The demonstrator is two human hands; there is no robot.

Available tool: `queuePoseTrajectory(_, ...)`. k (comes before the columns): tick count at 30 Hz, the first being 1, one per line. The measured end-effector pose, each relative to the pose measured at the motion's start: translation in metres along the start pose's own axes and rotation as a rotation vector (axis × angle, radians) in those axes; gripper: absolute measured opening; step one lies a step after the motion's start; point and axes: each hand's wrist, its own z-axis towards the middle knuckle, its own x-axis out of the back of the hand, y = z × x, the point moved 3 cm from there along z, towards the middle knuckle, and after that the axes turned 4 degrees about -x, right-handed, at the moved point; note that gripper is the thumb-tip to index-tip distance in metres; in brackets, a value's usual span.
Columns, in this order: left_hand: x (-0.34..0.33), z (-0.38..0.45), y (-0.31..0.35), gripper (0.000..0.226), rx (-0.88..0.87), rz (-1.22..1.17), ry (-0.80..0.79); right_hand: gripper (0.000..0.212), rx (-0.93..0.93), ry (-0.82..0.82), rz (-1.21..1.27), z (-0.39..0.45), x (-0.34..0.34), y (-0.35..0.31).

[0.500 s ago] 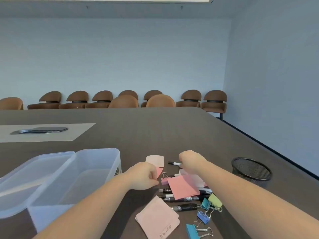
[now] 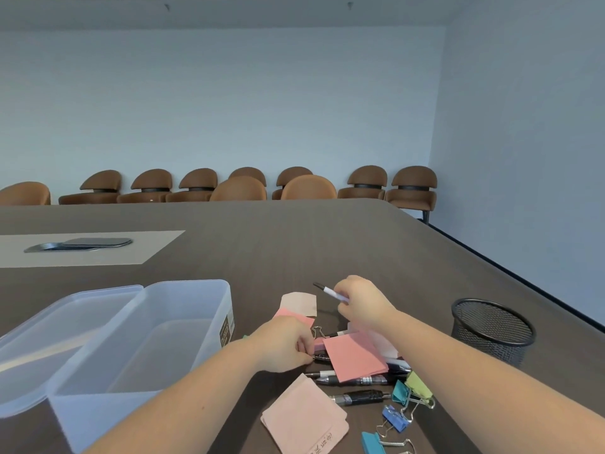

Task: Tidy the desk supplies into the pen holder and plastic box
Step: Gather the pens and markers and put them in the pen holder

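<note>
My right hand (image 2: 363, 301) is shut on a white pen with a black tip (image 2: 329, 291), lifted off the table and pointing up-left. Lower down, my left hand (image 2: 284, 347) rests with fingers closed at the end of a black pen (image 2: 322, 357) in the pile; whether it grips that pen is unclear. The pile holds several black pens (image 2: 360, 396), pink sticky-note pads (image 2: 355, 357) and coloured binder clips (image 2: 401, 393). The clear plastic box (image 2: 196, 290) stands open to the left. At the right is the black mesh pen holder (image 2: 492, 329).
The box's lid (image 2: 49, 322) lies against its left side. A pale pink pad (image 2: 304, 417) lies near the front edge, a beige note (image 2: 299, 303) behind my left hand. A grey cable hatch (image 2: 78, 244) sits far left. Brown chairs (image 2: 248, 188) line the wall.
My right hand has lifted the white pen off the table and raised it. My left hand has shifted slightly right and down, to the end of a black pen.
</note>
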Motion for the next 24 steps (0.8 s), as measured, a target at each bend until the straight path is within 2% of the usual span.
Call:
queuePoseTrajectory(4, 0.003, -0.001, -0.004, 0.014, 0.024, 0.018, -0.028, 0.014, -0.024, 0.041, 0.188, -0.002, 0.014, -0.001)
queuePoseTrajectory(5, 0.004, -0.002, -0.006, 0.014, 0.031, 0.029, -0.040, 0.019, -0.033, 0.034, 0.197, -0.003, 0.016, -0.001)
queuePoseTrajectory(9, 0.019, -0.009, -0.008, 0.015, 0.057, 0.044, -0.091, 0.035, -0.107, -0.078, 0.106, -0.004, 0.014, 0.000)
queuePoseTrajectory(11, 0.032, -0.013, -0.009, 0.014, 0.078, 0.047, -0.106, 0.031, -0.127, -0.150, 0.069, -0.006, 0.011, 0.001)
queuePoseTrajectory(13, 0.045, -0.017, -0.012, 0.009, 0.119, 0.002, -0.092, 0.018, -0.102, -0.208, 0.008, -0.011, 0.010, 0.001)
queuePoseTrajectory(17, 0.063, -0.025, -0.024, 0.001, 0.227, -0.250, -0.016, 0.018, -0.055, -0.275, -0.099, -0.020, 0.009, 0.001)
queuePoseTrajectory(20, 0.071, -0.029, -0.028, 0.004, 0.271, -0.401, 0.092, 0.004, -0.060, -0.317, -0.143, -0.022, 0.008, 0.001)
queuePoseTrajectory(24, 0.077, -0.026, -0.026, 0.004, 0.294, -0.639, 0.317, 0.022, -0.068, -0.327, -0.134, -0.024, 0.007, 0.001)
